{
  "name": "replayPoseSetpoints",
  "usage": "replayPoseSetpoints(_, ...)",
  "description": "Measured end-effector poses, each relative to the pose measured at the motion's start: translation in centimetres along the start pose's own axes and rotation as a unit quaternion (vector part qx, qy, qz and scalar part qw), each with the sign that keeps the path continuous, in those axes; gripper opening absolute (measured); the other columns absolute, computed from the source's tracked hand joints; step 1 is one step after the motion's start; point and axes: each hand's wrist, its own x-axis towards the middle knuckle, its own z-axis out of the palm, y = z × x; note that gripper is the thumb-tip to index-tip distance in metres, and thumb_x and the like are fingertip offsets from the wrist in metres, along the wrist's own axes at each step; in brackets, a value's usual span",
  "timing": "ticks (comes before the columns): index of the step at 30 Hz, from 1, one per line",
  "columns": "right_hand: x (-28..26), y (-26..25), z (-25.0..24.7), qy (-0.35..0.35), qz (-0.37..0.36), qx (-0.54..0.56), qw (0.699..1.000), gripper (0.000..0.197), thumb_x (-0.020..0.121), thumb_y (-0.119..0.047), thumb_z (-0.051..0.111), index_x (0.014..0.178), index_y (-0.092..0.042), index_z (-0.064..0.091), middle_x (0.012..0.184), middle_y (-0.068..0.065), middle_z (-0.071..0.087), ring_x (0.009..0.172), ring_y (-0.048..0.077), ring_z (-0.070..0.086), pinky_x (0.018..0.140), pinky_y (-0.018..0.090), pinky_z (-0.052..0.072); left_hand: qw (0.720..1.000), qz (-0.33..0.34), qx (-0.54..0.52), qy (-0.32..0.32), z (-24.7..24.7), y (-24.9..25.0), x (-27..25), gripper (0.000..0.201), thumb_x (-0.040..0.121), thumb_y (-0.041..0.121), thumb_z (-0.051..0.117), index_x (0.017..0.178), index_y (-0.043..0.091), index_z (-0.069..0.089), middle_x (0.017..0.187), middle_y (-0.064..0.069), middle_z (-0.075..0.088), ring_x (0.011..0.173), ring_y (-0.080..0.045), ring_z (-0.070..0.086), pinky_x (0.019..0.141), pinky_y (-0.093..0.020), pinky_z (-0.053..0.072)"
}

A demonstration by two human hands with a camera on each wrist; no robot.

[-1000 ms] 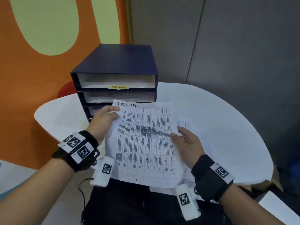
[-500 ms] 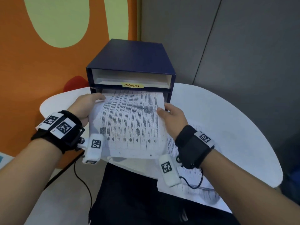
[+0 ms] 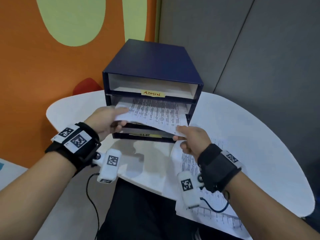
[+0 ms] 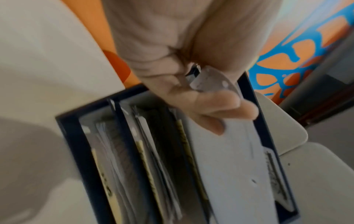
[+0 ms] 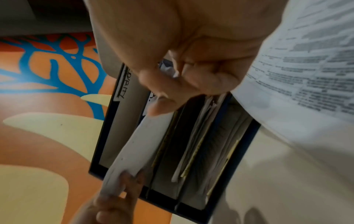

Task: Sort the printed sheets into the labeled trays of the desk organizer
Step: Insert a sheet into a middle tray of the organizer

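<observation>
A navy desk organizer [image 3: 152,66] with stacked trays stands on the white table [image 3: 242,135]. Its top tray carries a yellow ADMIN label [image 3: 152,93]. A printed sheet [image 3: 155,113] of table rows lies mostly inside the second tray, its near edge sticking out and sagging. My left hand [image 3: 110,120] pinches the sheet's near left corner, thumb on top. My right hand [image 3: 188,137] pinches its near right corner. In the wrist views the sheet [image 4: 229,159] [image 5: 138,145] enters the slot above the lower trays, which hold papers. A lower tray label [image 3: 147,135] is partly hidden.
More printed sheets [image 3: 204,187] lie on the table under my right wrist, overhanging the near edge. An orange and green wall [image 3: 52,66] is at the left, a grey partition [image 3: 259,49] behind. A red chair back [image 3: 86,85] shows beyond the table.
Both hands have pushed the sheet forward from in front of the organizer into the second tray. Most of it is now inside, and the stack on the table is uncovered.
</observation>
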Motion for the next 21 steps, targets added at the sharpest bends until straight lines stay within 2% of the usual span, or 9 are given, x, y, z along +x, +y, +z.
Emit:
replayPoseSetpoints(3,1.4,-0.4,0.5,0.030,0.002,0.050,0.998,0.025,0.094,-0.022,0.059,0.110,-0.004,0.056,0.054,-0.003,0.065,0.035,0.009,0.032,0.036,0.018,0.029,0.994,-0.008,-0.108,-0.014,0.4,0.5,-0.1,0.033,0.095,0.036,0.061,0.118,0.013,0.056,0.074,-0.006,0.074,0.044,-0.005,0.059,0.040,-0.015,0.050)
replayPoseSetpoints(6,2.2,-2.0,2.0,0.042,-0.023,0.114,0.992,0.043,0.094,-0.022,0.062,0.126,0.003,0.051,0.071,0.001,0.073,0.040,0.005,0.049,0.041,0.017,0.040,0.990,-0.021,-0.135,-0.033,-0.1,0.4,-0.6,0.042,0.095,0.044,0.056,0.122,0.012,0.055,0.101,-0.012,0.077,0.048,-0.008,0.064,0.043,-0.016,0.052)
replayPoseSetpoints(8,2.7,-2.5,3.0,0.037,-0.045,0.206,0.977,0.060,0.093,-0.019,0.063,0.140,0.004,0.036,0.095,0.009,0.073,0.065,0.005,0.069,0.059,0.018,0.056,0.990,-0.016,-0.135,-0.047,-0.4,0.3,-0.8,0.046,0.096,0.046,0.052,0.119,0.008,0.063,0.107,-0.011,0.076,0.053,-0.008,0.067,0.046,-0.016,0.054)
replayPoseSetpoints(10,3.1,-2.2,3.6,0.027,-0.060,0.246,0.967,0.061,0.092,-0.015,0.065,0.141,0.007,0.035,0.112,0.014,0.068,0.092,0.012,0.072,0.078,0.023,0.058,0.988,-0.006,-0.145,-0.059,-0.5,0.1,-0.7,0.045,0.098,0.043,0.050,0.122,0.007,0.062,0.110,-0.009,0.076,0.063,-0.009,0.072,0.051,-0.017,0.056)
replayPoseSetpoints(12,3.1,-1.5,3.9,0.022,-0.065,0.241,0.968,0.059,0.090,-0.013,0.067,0.137,0.008,0.040,0.116,0.016,0.066,0.098,0.017,0.071,0.079,0.026,0.058,0.986,0.000,-0.150,-0.069,-0.6,-0.3,-0.5,0.044,0.098,0.038,0.050,0.129,0.008,0.058,0.113,-0.009,0.075,0.074,-0.012,0.074,0.056,-0.018,0.059)
replayPoseSetpoints(15,2.5,-1.2,3.9,0.031,-0.074,0.209,0.975,0.039,0.091,-0.008,0.065,0.127,0.003,0.053,0.108,0.015,0.070,0.093,0.020,0.072,0.072,0.027,0.060,0.987,0.002,-0.138,-0.079,-0.4,-0.8,-0.2,0.044,0.098,0.034,0.053,0.134,0.009,0.055,0.116,-0.007,0.074,0.083,-0.015,0.075,0.062,-0.020,0.060)
replayPoseSetpoints(17,2.0,-1.6,4.1,0.034,-0.104,0.135,0.985,0.025,0.092,-0.007,0.062,0.117,-0.003,0.061,0.103,0.010,0.072,0.083,0.018,0.073,0.064,0.026,0.060,0.989,0.001,-0.123,-0.083,-0.1,-1.1,0.0,0.040,0.098,0.033,0.054,0.133,0.012,0.055,0.117,-0.005,0.074,0.082,-0.014,0.075,0.063,-0.020,0.060)
replayPoseSetpoints(19,1.8,-1.9,4.5,0.036,-0.147,0.018,0.988,0.019,0.094,-0.014,0.059,0.112,-0.010,0.064,0.104,0.002,0.071,0.072,0.012,0.073,0.055,0.023,0.055,0.993,0.000,-0.091,-0.076,0.1,-1.2,0.0,0.032,0.098,0.032,0.055,0.126,0.018,0.057,0.115,-0.003,0.075,0.067,-0.010,0.071,0.055,-0.017,0.056)
replayPoseSetpoints(21,2.1,-2.0,5.1,0.036,-0.187,-0.113,0.975,0.022,0.095,-0.027,0.056,0.114,-0.019,0.064,0.111,-0.005,0.068,0.069,0.008,0.072,0.062,0.026,0.055,0.998,0.013,-0.043,-0.050,0.2,-1.4,0.3,0.029,0.097,0.029,0.057,0.125,0.020,0.059,0.107,-0.002,0.076,0.051,-0.008,0.058,0.045,-0.016,0.046)
